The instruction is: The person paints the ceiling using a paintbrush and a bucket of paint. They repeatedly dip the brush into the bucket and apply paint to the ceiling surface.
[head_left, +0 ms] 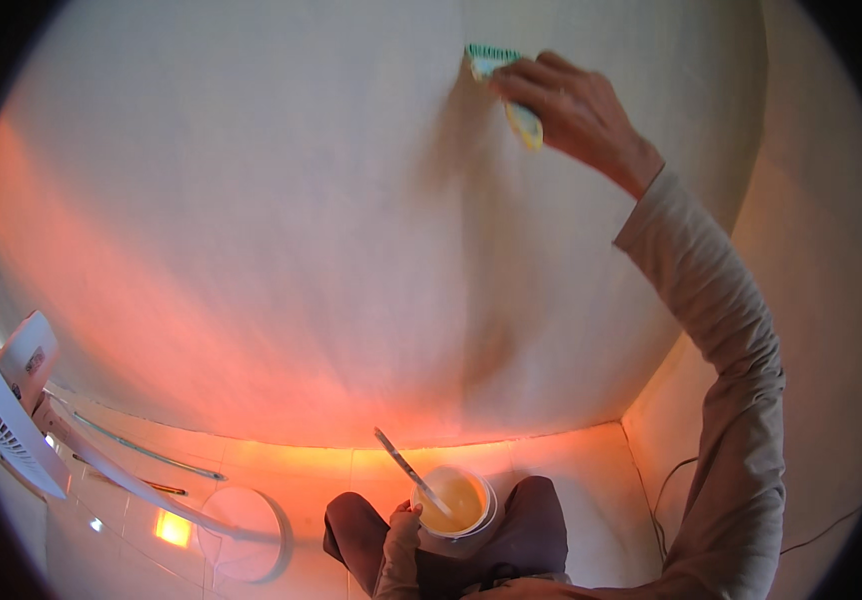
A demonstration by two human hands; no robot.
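Bucket (459,545), white-walled with a round rim, is positioned at 6 o'clock between two knees in dark, smooth cloth. It contains a pale yellow liquid (463,493). A thin, straight stick (413,472) stands tilted in the liquid, its free end directed between 10 and 11 o'clock. The left grip (404,520) is closed, fingers bent over the rim at the bucket's 9 o'clock side.

Beyond the knees, the floor (321,470) is laid with glossy tiles. At 7 o'clock, a round, flat base (236,550) carries the slanting stem of a pale fan (13,410); the ribbed fan head lies between 8 and 9 o'clock.

A wrinkled grey-brown sleeve (726,320) extends up the 3 o'clock side to the right grip (581,110), which is closed around the middle of a brush (491,62) near 1 o'clock. The brush's long axis runs from 11 to 5 o'clock: broad, green-edged head upward, rounded yellow handle end downward. The head is at the smooth, matte, pale wall (251,220); whether it makes contact cannot be told. An orange glow covers the wall's lower edge.
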